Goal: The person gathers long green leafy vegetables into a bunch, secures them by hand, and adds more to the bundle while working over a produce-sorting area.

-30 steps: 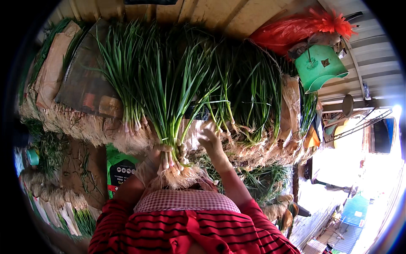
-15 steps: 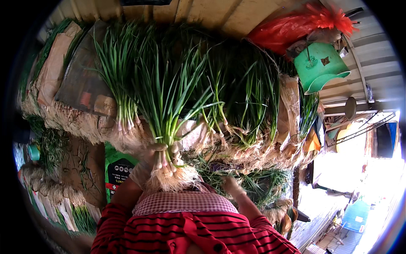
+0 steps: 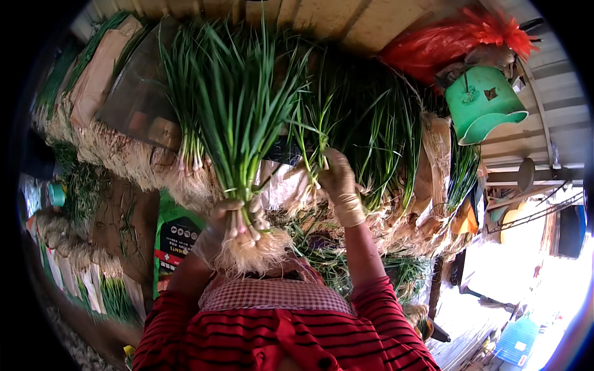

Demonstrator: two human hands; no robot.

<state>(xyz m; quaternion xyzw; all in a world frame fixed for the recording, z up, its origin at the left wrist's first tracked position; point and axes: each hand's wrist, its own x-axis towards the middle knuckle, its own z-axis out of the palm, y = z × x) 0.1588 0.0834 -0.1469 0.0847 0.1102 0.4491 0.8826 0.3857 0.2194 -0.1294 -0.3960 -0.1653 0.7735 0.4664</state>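
Observation:
Upright in front of my chest stands a bunch of spring onions (image 3: pixel 244 142), long green leaves up, white bulbs and a pale mat of roots below. My left hand (image 3: pixel 226 213), in a thin pale glove, is closed round its stems just above the bulbs. To the right, my right hand (image 3: pixel 339 179), also gloved, reaches to the row behind. Its fingers are closed on a few loose spring onions (image 3: pixel 322 147) whose bulbs lie on the row's near edge. The fingertips are partly hidden by the back of the hand.
More spring onions (image 3: pixel 377 167) line the bench, with a small group (image 3: pixel 189 148) leaning left of the bunch. A green and black bag (image 3: pixel 176 232) stands lower left. A cut green plastic container (image 3: pixel 486 102) and red plastic bag (image 3: pixel 433 46) hang upper right. Loose leaves (image 3: pixel 396 272) lie below.
My right hand has risen from low beside my body to the row and closed on loose spring onions. My left hand still holds the bunch at about the same place. The view has shifted slightly.

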